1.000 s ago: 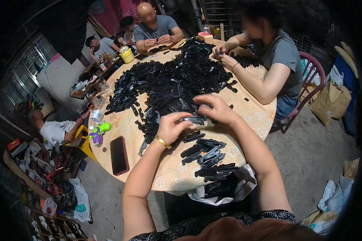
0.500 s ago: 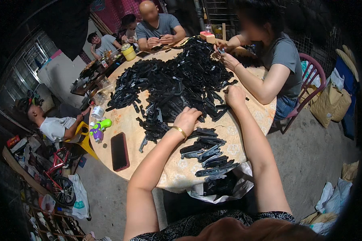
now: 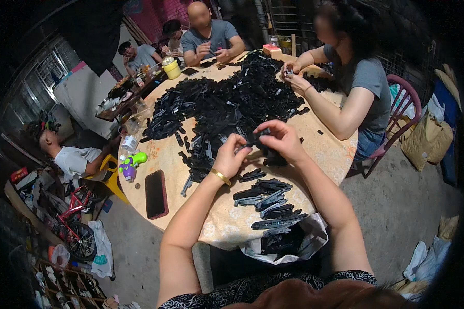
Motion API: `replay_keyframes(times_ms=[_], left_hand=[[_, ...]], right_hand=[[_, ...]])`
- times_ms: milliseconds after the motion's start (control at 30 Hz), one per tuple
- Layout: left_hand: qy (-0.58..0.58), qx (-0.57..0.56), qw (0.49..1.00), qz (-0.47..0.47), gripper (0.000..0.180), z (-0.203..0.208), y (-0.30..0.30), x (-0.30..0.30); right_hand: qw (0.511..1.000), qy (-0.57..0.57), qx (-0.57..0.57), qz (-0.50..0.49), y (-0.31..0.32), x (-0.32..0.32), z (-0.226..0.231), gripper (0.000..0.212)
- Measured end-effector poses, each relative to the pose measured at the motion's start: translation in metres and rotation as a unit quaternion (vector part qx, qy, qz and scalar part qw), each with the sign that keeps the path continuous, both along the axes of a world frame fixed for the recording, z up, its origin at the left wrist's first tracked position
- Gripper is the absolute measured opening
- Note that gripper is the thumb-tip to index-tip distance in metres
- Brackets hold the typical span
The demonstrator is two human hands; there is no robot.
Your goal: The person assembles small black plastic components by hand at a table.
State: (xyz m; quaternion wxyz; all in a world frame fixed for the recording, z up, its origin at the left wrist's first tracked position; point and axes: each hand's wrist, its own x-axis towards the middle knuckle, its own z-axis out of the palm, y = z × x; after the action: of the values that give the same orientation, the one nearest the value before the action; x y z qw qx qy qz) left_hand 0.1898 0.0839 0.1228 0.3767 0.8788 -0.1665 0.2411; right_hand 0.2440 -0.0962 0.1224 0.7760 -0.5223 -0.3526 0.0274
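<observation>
Between my two hands, raised over the near side of the pile, is a small black plastic part (image 3: 253, 144). My left hand (image 3: 231, 157), with a gold bangle at the wrist, pinches one end. The fingers of my right hand (image 3: 282, 141) close on the other end. Beyond them spreads a large heap of black plastic parts (image 3: 216, 103). Nearer to me, a stack of long black and grey plastic strips (image 3: 268, 198) lies in rough rows. A white sack (image 3: 314, 239) holding more dark parts hangs at the table's near edge.
On the round cloth-covered table (image 3: 154, 113) lie a phone (image 3: 156, 194) and a green and purple toy (image 3: 132, 165). A yellow tub (image 3: 171, 69) stands at the far left. A co-worker (image 3: 368, 87) handles small parts on the right; another (image 3: 211, 38) sits across.
My hands have lifted from the pile and come together, now holding a black part between them. The person across has moved their hands apart. The view has shifted slightly.
</observation>
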Motion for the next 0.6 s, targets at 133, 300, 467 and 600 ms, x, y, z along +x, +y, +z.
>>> replay_keyframes(times_ms=[133, 300, 467, 600], left_hand=[[0.248, -0.262, 0.930, -0.067, 0.026, 0.007, 0.003, -0.001], [0.319, -0.382, 0.854, -0.149, 0.036, 0.012, 0.004, -0.003], [0.303, -0.305, 0.897, -0.106, 0.037, 0.011, 0.006, -0.003], [0.300, -0.385, 0.865, -0.115, 0.037, 0.011, 0.007, -0.003]], right_hand=[[0.976, -0.151, -0.138, -0.076, 0.006, -0.005, -0.002, 0.021], [0.944, -0.250, -0.172, -0.131, 0.001, 0.006, -0.002, 0.022], [0.921, -0.314, -0.176, -0.149, 0.003, 0.002, -0.001, 0.024], [0.910, -0.330, -0.191, -0.163, 0.003, -0.001, -0.001, 0.023]])
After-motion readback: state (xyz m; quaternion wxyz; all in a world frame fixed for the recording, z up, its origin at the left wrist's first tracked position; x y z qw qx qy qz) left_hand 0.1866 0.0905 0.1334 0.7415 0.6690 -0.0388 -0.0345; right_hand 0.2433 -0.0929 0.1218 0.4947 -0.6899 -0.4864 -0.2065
